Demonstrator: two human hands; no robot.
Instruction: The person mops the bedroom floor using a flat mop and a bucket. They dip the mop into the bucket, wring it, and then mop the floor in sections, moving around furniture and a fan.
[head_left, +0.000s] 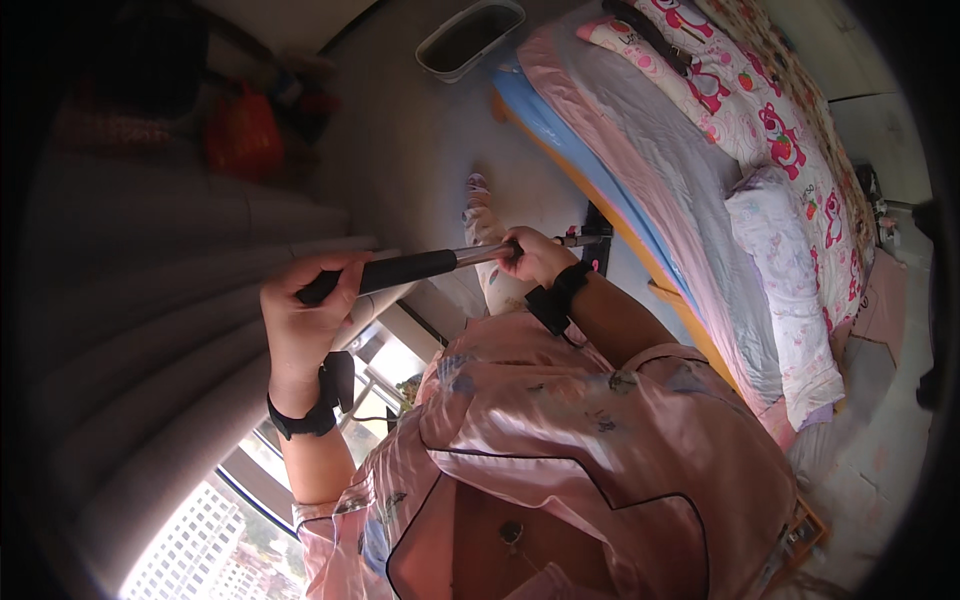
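Note:
A long pole with a black foam grip (409, 271) and a shiny metal shaft (480, 254) crosses in front of my body. My left hand (311, 300) is wrapped around the end of the grip. Farther along, my right hand (536, 256) closes on the metal shaft. Beyond that hand the shaft runs down toward a dark flat piece (596, 229) on the floor beside the bed. The bed edge partly hides this piece, so its kind is unclear. Each wrist wears a black strap with a small box.
A bed with an orange wooden frame (570, 171) and layered bedding (637, 127) lies to the right. An open bin (469, 41) stands on the floor ahead. Long curtains (172, 330) hang at the left by a bright window (195, 536). A red bag (244, 135) sits in shadow.

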